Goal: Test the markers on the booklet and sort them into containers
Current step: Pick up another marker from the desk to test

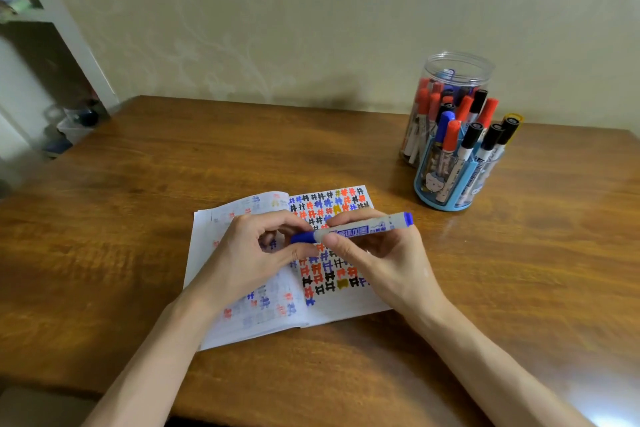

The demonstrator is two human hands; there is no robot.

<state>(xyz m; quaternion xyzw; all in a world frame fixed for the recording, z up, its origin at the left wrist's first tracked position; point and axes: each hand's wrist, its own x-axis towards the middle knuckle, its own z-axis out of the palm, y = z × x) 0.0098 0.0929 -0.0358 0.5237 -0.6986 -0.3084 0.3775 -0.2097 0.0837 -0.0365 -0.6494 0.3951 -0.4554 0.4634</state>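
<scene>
Left hand: curling, pinching the marker's blue cap.
Booklet: lying open on the table under both hands.
Marker: being held over the booklet, long axis running left-right, cap pointing left.
Right hand: gripping the marker's barrel.
Holder, jar: standing far right, holding markers.

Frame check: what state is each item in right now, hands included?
Booklet: open, flat on the table, right page full of colour marks.
Blue marker: capped, held level over the booklet.
Left hand: pinches the marker's cap end.
Right hand: grips the marker's barrel.
Clear jar: upright, no lid, holds markers.
Blue holder: upright, holds capped markers.
</scene>
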